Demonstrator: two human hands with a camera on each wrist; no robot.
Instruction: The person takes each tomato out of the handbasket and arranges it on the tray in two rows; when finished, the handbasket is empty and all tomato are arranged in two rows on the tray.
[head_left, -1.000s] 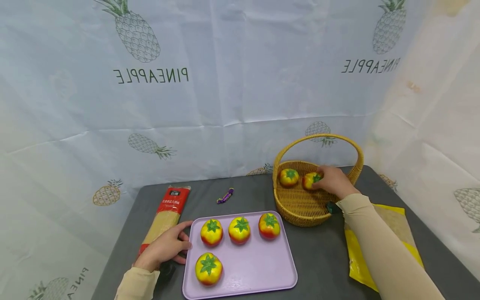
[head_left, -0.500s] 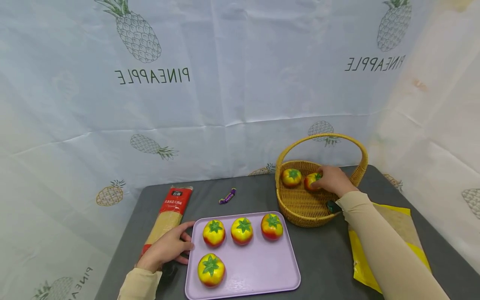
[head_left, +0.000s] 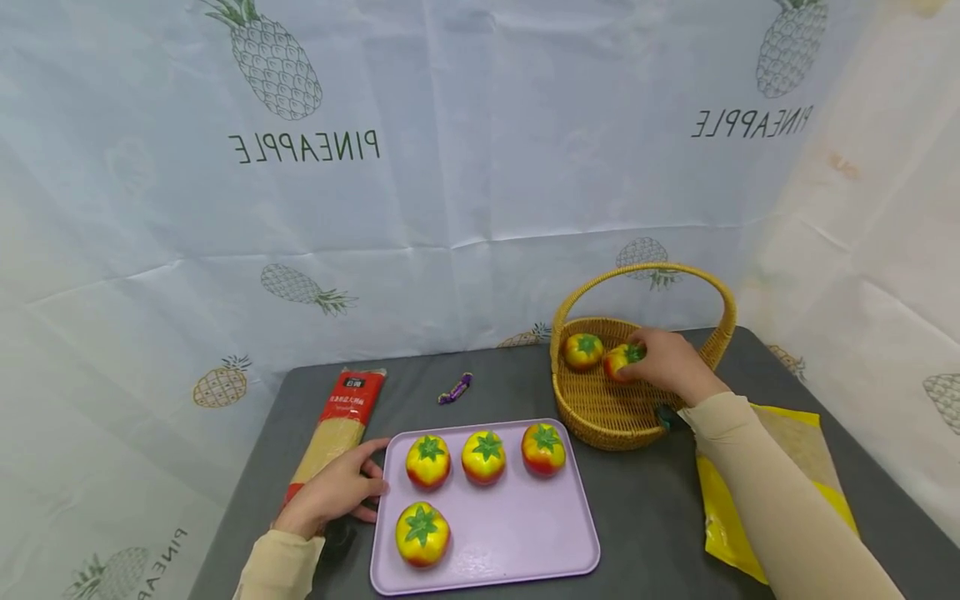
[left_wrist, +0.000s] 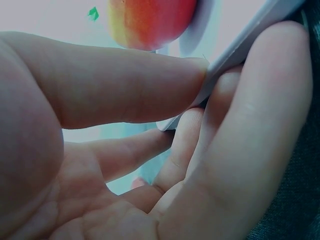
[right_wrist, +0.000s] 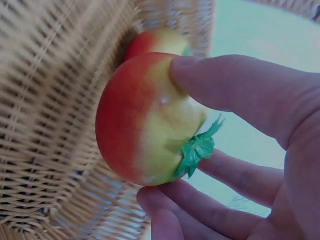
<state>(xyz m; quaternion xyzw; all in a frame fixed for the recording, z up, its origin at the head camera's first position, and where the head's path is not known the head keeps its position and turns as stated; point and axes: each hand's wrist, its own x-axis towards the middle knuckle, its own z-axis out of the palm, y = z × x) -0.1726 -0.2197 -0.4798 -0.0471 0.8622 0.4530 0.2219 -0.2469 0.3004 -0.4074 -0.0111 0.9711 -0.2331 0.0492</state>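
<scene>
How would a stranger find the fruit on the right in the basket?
At the back right of the grey table stands a wicker basket. Inside, one red-and-yellow fruit sits untouched. The lookalike fruit just right of it is the one pinched in the right hand.

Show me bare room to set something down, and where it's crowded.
Bare: the near right of the tray, bordered by four fruits; the table between the tray and the yellow packet, in front of the basket. Crowded: the tray's left edge, with the left hand and noodle packet; the basket's far side, with two fruits and the right hand.
</scene>
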